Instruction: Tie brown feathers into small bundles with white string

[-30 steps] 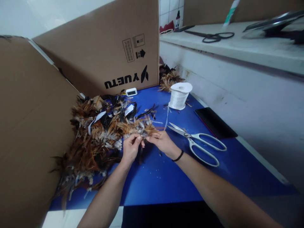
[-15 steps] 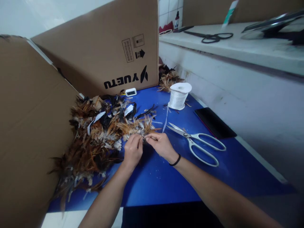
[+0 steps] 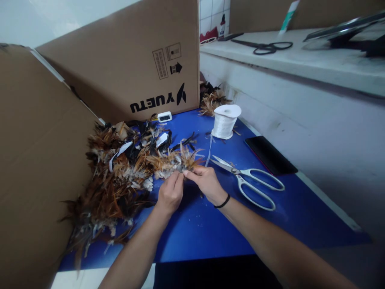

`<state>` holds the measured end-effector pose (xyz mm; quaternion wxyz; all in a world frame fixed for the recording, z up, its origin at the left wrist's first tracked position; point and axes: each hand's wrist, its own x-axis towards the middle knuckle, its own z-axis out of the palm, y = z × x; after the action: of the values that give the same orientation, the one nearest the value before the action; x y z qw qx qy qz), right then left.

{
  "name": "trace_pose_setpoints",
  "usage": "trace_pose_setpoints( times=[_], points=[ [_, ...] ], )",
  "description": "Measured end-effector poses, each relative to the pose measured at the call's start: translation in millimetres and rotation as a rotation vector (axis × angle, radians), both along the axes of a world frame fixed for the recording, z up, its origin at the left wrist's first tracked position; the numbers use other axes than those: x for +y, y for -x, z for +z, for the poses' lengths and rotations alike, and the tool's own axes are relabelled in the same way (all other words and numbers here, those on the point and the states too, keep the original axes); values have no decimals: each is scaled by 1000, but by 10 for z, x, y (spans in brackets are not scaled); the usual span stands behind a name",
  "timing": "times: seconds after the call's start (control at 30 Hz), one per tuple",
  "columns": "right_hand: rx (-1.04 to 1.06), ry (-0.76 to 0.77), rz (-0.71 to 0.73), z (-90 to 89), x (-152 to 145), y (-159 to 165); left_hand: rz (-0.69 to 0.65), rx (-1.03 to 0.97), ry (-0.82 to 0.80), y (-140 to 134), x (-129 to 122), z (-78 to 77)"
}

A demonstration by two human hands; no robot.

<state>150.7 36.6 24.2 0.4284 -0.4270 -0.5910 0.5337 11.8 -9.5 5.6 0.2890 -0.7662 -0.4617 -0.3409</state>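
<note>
Angling inward, both hands [image 3: 171, 192] [image 3: 209, 185], close together, pinch the near edge of the feather bundle [image 3: 168, 163].

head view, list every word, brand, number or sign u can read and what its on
"YUETU": upside down, with a leaf-like logo, on the rear box.
Black arrow pointing right: same box; the marks at its tail are too small to read.
Two printed panels, same box: too small to read.
White gadget, its display: too small to read.
Bottle and tube on the shelf: no readable text.
</note>
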Motion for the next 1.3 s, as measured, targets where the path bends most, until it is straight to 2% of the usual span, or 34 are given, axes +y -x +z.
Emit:
trace_pose_setpoints(
  times=[0.07, 0.13, 0.27, 0.37, 0.47, 0.57, 0.73, 0.87, 1.0, 1.2, 1.3],
  points=[
    [51, 41, -9, 1, 9, -10, -39, -98, 42, -13, -13, 17],
    [99, 70, 1, 5, 22, -25, -73, -280, 148, -32, -33, 62],
    [141, 101, 48, 22, 51, -65, -106, -876, 502, -50, -50, 155],
    [146, 110, 51, 32, 65, -89, -241, -1353, 725, -38, -22, 157],
    [170, 108, 67, 44, 66, -106, -356, -1529, 884, -45, 0, 138],
    [163, 112, 102, 61, 59, -117, -349, -1515, 913, -73, -3, 139],
    [135, 80, 160, 83, 44, -123, -302, -1494, 854, -86, -13, 149],
    [117, 138, 179, 91, 32, -125, -270, -1441, 762, -75, -17, 151],
    [100, 239, 219, 72, 28, -133, -289, -1212, 591, -67, -33, 154],
    [66, 299, 277, 65, 26, -150, -248, -673, 302, -38, -63, 140],
    [57, 349, 309, 65, 18, -152, -285, -631, 291, -28, -62, 126]
  ],
)
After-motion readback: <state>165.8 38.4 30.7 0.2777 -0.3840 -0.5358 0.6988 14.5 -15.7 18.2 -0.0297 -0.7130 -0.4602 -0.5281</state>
